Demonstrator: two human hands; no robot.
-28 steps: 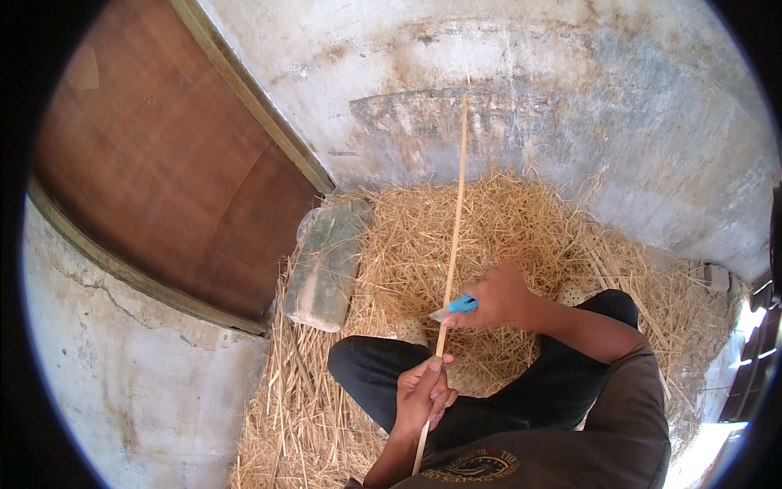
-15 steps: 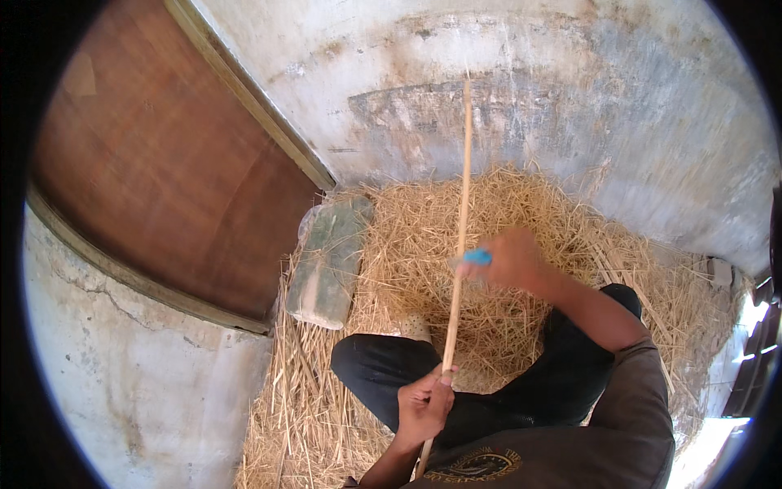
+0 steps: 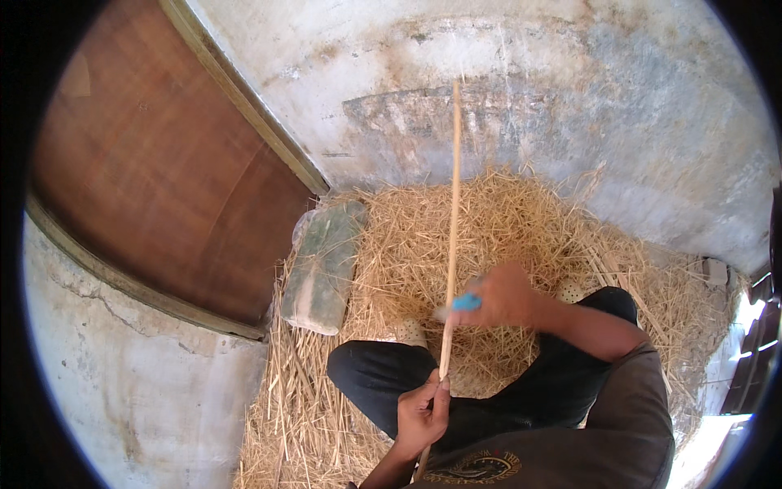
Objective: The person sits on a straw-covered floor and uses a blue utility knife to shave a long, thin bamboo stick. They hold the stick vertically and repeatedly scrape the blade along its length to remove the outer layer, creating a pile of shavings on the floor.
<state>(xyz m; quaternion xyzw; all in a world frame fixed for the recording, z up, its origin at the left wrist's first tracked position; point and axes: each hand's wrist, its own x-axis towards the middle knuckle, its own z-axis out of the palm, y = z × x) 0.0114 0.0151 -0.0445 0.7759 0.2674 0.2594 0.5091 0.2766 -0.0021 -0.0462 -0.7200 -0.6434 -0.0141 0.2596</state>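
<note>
A long pale strip of wood or bamboo slants up from my lap, its far tip in front of the wall. Near its lower end my left hand is closed around it, thumb along the top. Higher up, my right hand grips a blue-handled knife. The knife's short blade lies against the strip, blurred by motion. The strip's lowest end is partly hidden by my left hand and clothing.
Straw and shavings cover the floor around my crossed legs. A greenish block-shaped package lies at the left, by a brown wooden door panel. A stained plaster wall rises ahead. A small grey block sits at the right.
My right hand has slid the knife down along the strip, closer to my left hand. The strip's tip has shifted slightly left, while my left hand keeps its hold.
</note>
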